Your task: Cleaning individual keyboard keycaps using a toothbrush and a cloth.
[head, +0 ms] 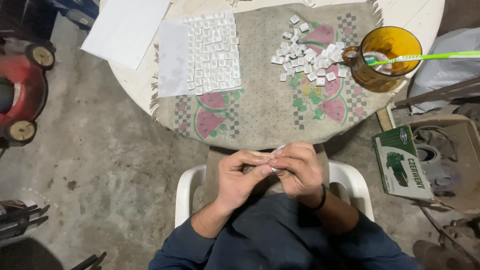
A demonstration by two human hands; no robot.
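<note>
We see both hands meeting low over the lap, just in front of a white plastic chair (186,189): the left hand (240,180) and the right hand (298,170) are closed together, fingertips pinching a small white square keycap (274,168) between them (mostly hidden, so we cannot tell which way it points or where its long axis lies). Well apart from them, on a round table's fringed woven cloth with watermelon print (260,112), smooth white keycaps lie in a neat grid (214,52) and a loose heap (307,52). An amber glass mug (382,60) holds a green toothbrush (430,57) lying nearly level, head in the mug.
</note>
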